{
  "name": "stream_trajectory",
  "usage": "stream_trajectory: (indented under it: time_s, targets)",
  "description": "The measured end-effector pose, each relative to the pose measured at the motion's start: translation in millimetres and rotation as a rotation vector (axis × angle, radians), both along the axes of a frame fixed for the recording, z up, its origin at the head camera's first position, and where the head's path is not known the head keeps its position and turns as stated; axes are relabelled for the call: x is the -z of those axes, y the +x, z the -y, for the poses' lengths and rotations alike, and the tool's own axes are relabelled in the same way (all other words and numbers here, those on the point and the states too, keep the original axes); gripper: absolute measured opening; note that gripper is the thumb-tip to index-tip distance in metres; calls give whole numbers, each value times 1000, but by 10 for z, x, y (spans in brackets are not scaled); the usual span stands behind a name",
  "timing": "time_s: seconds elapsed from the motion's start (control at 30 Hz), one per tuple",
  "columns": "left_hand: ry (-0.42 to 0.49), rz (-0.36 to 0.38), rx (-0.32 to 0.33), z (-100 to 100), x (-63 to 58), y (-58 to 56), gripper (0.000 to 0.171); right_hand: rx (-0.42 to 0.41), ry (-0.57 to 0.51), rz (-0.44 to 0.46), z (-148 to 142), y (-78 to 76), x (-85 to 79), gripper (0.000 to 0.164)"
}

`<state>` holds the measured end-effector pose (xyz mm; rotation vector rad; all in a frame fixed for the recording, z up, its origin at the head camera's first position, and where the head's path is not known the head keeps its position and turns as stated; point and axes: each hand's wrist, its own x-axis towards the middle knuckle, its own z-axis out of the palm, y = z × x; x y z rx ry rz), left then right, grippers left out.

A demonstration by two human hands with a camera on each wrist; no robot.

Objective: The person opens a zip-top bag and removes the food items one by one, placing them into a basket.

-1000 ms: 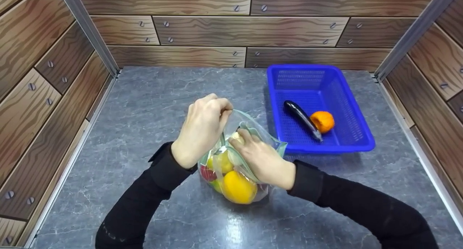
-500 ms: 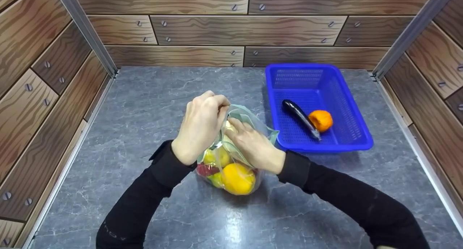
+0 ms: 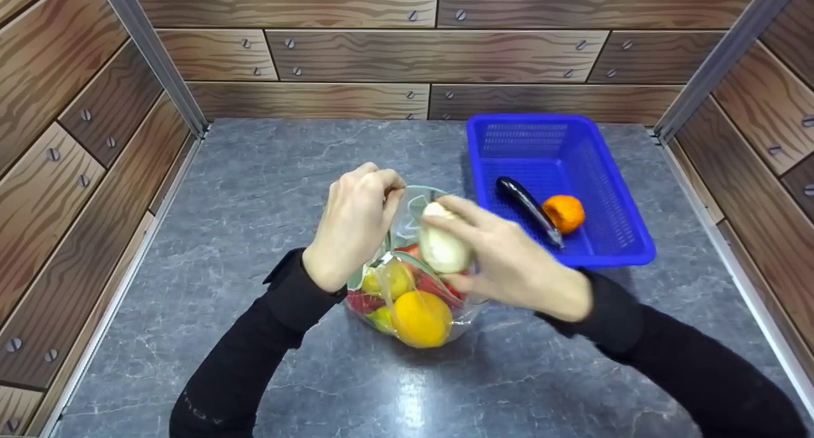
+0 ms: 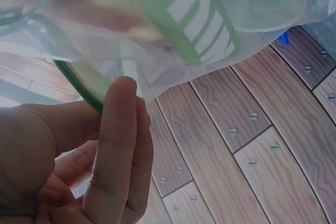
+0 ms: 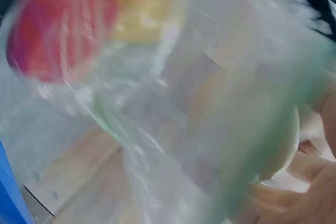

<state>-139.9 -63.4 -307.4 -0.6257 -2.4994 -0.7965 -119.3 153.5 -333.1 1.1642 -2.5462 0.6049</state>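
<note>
A clear plastic bag (image 3: 375,327) with pale green edging stands on the table, its mouth spread. Through its film show an orange-yellow fruit (image 3: 421,318), a yellow fruit (image 3: 395,279) and red produce (image 3: 365,302). My left hand (image 3: 356,225) pinches the left side of the bag's rim between thumb and fingers; the left wrist view shows this pinch on the green edge (image 4: 86,90). At the bag's mouth, my right hand (image 3: 515,260) grips a pale whitish-green onion-like vegetable (image 3: 442,244), blurred by motion. The right wrist view shows it partly behind the film.
A blue plastic basket (image 3: 613,258) stands at the right, close to the bag. Inside lie a dark eggplant (image 3: 529,210) and a rounded orange item (image 3: 564,213). Wood-patterned walls (image 3: 439,55) enclose the grey marbled table (image 3: 286,152) at the back and sides.
The right hand has drawn back to the right and up from inside the bag, bringing the pale vegetable into view at its mouth. The left hand keeps its pinch on the rim.
</note>
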Motion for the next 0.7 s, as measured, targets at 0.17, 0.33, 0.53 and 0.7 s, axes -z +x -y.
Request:
stream_trajectory:
  time_s: [0.17,0.33,0.53,0.7]
  targets:
    - [13,15,-7,-9,0,-7,13,-3,-73,1,-275,103,-265,74]
    - [23,11,-5,-3,2,-3,12,98,-91,-32,-504,10,-417,76]
    - [21,4,-3,-1,-5,4,12,185,-61,-26,-719,-367,-350,72]
    - [14,-4,-3,2,5,14,11,231,-4,73,-880,-766,-148,68]
